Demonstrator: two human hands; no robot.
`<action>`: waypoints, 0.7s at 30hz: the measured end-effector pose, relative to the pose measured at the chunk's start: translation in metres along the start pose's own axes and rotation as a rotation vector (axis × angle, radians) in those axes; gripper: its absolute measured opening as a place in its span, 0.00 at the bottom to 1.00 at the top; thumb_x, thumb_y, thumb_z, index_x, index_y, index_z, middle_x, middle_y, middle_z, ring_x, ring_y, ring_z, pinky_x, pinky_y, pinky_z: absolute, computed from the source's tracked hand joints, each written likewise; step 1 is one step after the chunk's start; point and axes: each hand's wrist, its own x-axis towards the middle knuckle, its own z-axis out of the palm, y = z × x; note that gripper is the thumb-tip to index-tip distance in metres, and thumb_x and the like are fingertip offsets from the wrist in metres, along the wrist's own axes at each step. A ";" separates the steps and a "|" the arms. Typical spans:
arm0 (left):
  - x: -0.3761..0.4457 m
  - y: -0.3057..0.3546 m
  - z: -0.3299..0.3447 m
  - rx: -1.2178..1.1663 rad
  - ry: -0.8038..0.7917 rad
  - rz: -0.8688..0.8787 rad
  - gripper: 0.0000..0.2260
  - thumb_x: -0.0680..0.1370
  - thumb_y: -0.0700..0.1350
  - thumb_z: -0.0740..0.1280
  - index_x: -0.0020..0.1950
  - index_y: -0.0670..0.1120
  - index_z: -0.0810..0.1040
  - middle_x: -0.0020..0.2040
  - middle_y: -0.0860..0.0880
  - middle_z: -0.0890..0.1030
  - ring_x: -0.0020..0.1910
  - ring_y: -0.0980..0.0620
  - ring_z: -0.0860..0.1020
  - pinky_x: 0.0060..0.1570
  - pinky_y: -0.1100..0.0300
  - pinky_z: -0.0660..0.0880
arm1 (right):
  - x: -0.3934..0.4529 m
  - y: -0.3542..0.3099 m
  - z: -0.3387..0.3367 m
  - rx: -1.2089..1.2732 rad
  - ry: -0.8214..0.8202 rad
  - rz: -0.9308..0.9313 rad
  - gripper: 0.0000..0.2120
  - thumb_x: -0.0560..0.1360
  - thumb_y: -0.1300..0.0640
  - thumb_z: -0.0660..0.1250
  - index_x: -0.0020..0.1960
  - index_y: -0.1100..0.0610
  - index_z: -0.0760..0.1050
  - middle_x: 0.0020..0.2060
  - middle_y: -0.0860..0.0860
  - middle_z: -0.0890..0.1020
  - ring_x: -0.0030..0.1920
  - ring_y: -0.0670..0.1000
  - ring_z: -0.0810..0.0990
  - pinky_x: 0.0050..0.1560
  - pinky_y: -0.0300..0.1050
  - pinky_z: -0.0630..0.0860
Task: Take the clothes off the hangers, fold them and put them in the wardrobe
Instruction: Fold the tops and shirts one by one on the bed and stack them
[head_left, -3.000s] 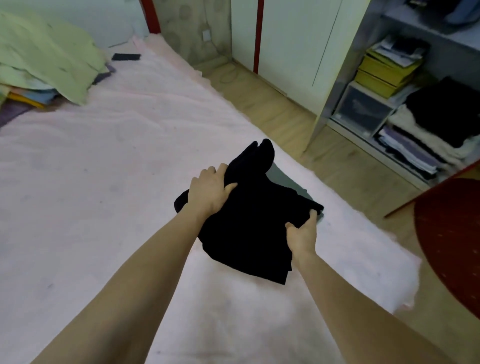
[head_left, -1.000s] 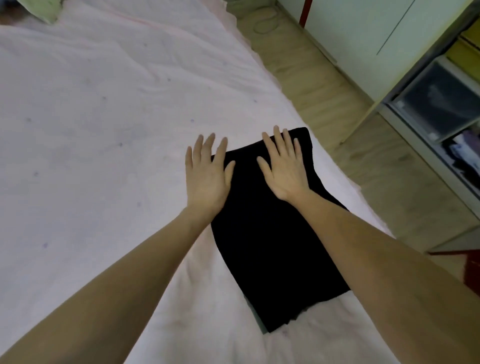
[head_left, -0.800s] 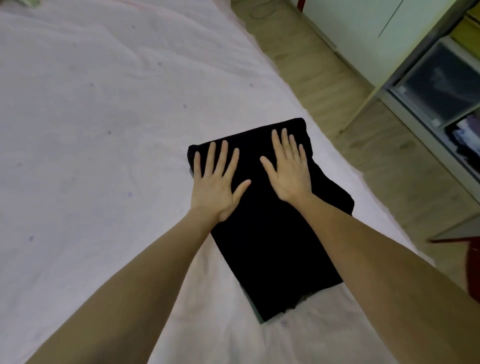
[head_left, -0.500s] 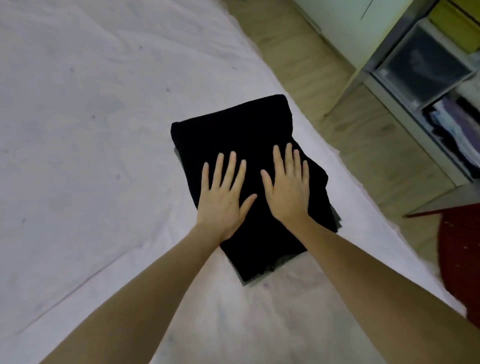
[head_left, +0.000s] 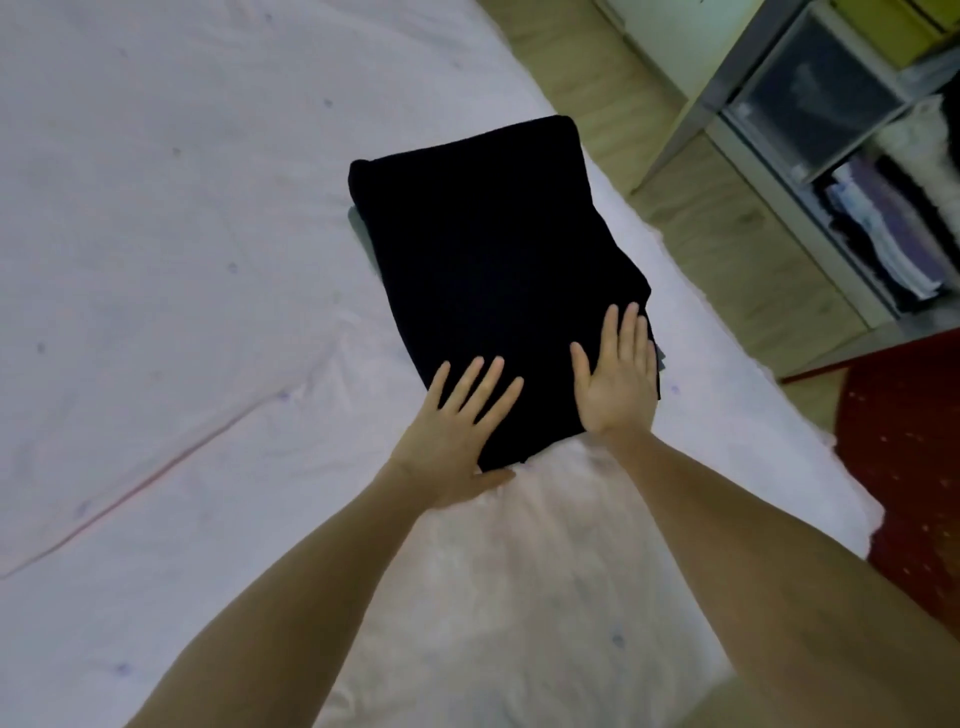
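Where the bed (head_left: 156, 260) edge nears, both hands flat on folded black garment (head_left: 483, 260).

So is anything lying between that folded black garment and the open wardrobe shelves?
Nothing visible: between the folded black garment on the bed and the wardrobe shelves lies only bare wooden floor.

You're getting soft, even indoor light here, kinda dim with a pinkish cast, and no glare. The black garment (head_left: 493, 270) is so dark its folds vanish. Everything's slightly blurry, and the wide lens bends the shelves (head_left: 841, 156) at the upper right of the frame.
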 end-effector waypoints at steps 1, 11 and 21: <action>-0.012 -0.002 -0.001 0.009 -0.016 0.017 0.40 0.77 0.69 0.49 0.79 0.48 0.38 0.80 0.44 0.42 0.78 0.43 0.41 0.76 0.42 0.43 | -0.008 0.002 -0.004 -0.005 -0.037 0.061 0.33 0.82 0.40 0.44 0.80 0.55 0.41 0.79 0.53 0.45 0.78 0.52 0.43 0.77 0.51 0.43; -0.150 -0.083 -0.081 -0.269 -0.282 -0.338 0.20 0.82 0.55 0.54 0.70 0.48 0.68 0.67 0.47 0.74 0.65 0.46 0.73 0.58 0.54 0.69 | -0.111 -0.160 -0.071 -0.262 -0.227 -0.209 0.18 0.83 0.48 0.51 0.63 0.59 0.69 0.58 0.57 0.78 0.58 0.58 0.77 0.56 0.51 0.70; -0.517 -0.201 -0.078 -0.336 -0.238 -0.695 0.18 0.82 0.54 0.56 0.69 0.49 0.70 0.65 0.48 0.74 0.63 0.47 0.73 0.58 0.54 0.70 | -0.319 -0.442 -0.080 -0.139 -0.500 -0.594 0.14 0.81 0.53 0.55 0.57 0.60 0.73 0.56 0.56 0.79 0.55 0.57 0.76 0.47 0.45 0.69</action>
